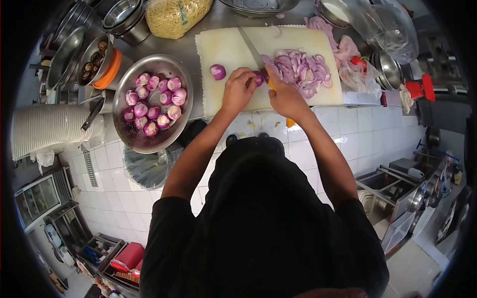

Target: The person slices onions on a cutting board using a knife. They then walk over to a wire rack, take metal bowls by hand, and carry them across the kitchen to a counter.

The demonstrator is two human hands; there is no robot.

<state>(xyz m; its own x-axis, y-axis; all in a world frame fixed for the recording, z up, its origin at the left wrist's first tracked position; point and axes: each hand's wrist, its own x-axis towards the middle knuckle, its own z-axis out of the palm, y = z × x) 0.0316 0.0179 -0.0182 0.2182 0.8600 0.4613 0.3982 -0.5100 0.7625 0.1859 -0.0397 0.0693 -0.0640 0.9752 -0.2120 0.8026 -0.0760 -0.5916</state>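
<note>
Presently, the left hand (pixel 237 92) steadies a red onion (pixel 259 78) with bent fingers on the cutting board (pixel 217 47); the right hand (pixel 289 101) grips the kitchen knife (pixel 251 44). From that onion, onion slices (pixel 302 70) lie at 3 o'clock.

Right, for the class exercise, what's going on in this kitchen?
An onion is being cut up on the board. The left hand steadies it, while the right hand holds the knife, its blade close beside it. A pile of slices lies to the right of the knife, and another onion piece sits on the board's left side. Left of the board, a colander holds more onions, not yet sliced.
</note>
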